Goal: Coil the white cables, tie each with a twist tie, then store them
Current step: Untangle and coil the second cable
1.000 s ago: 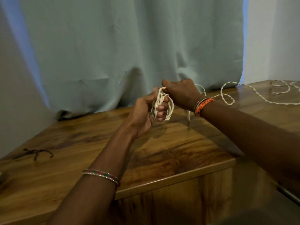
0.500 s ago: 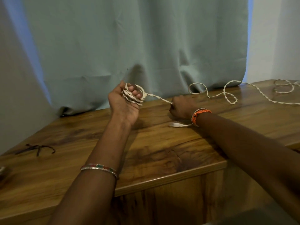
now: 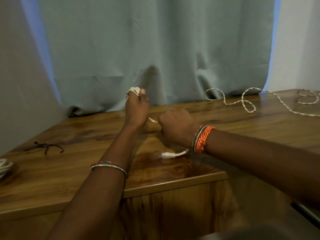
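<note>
The left hand (image 3: 136,108) grips a small coil of white cable (image 3: 133,90) above the wooden counter (image 3: 72,170). The right hand (image 3: 175,126) pinches its strand, whose plug dangles below the wrist.

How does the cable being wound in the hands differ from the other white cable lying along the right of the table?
The cable in the hands is bunched into tight loops round the left hand, lifted off the table; the loose cable sprawls flat in open curls. The first has a short stretch running to the right hand; nothing touches the loose one. Both are white and twisted.
</note>
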